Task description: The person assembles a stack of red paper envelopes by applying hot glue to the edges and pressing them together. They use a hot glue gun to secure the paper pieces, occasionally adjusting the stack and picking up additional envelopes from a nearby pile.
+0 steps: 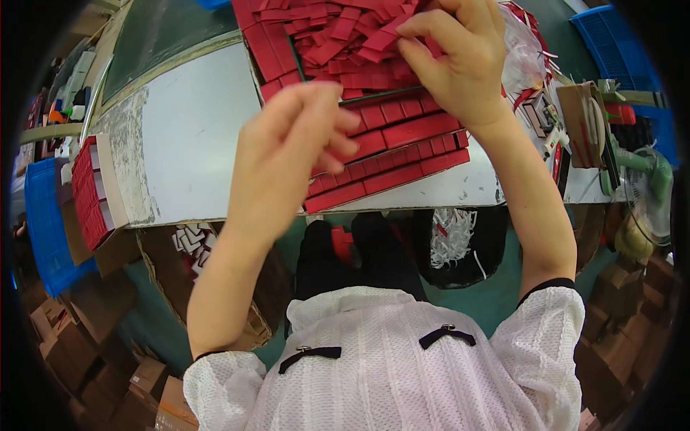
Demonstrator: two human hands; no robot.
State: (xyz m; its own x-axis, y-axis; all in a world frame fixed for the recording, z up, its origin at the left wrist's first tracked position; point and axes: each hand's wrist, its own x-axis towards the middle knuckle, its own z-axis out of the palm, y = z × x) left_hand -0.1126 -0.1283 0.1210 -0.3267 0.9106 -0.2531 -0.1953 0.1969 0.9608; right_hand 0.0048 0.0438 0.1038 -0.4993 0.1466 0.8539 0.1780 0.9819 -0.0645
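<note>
White textured sleeves (388,373) frame the view as a seated person works at a pale surface (194,136). Left hand (287,158) hovers over neat rows of red card pieces (402,154) near the surface's near edge, fingers loosely curled, half open, holding nothing visible. Right hand (460,61) pinches one red strip from the loose heap of red strips (323,36) toward the far edge, apparently sorting loose pieces into rows. More stacked red pieces (90,194) sit at the left edge.
</note>
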